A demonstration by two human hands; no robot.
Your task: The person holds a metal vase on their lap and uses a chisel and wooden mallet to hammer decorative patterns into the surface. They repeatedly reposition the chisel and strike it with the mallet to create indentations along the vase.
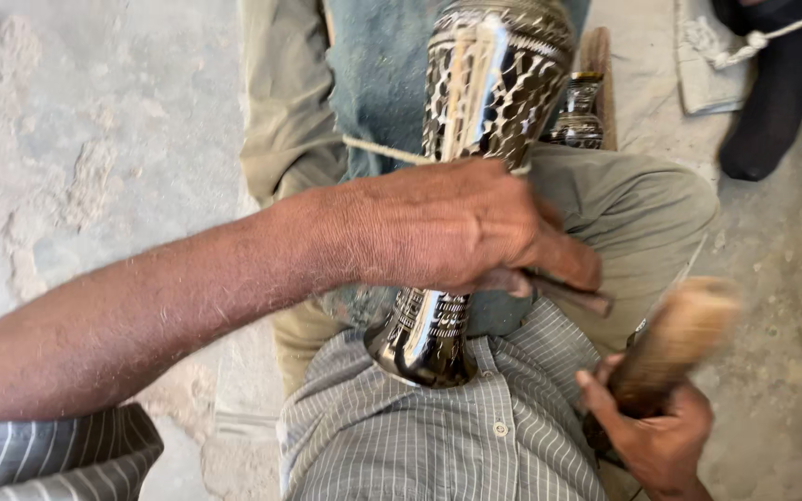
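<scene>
A tall black metal vase [494,83] with silver engraved patterns lies across my lap, its narrow end [424,339] pressed against my striped shirt. My left hand [457,227] rests on the middle of the vase and grips a thin dark chisel [568,292] against it. My right hand [661,427] holds a wooden mallet [679,339], blurred with motion, just right of the chisel. A light cord [387,150] runs around the vase near my left hand.
A blue cloth [373,74] covers my lap under the vase. A second small patterned vessel [579,111] stands by a wooden block [598,56] behind. A dark-socked foot [777,83] and a knotted rope [744,42] are at the top right. Rough concrete floor [95,139] surrounds me.
</scene>
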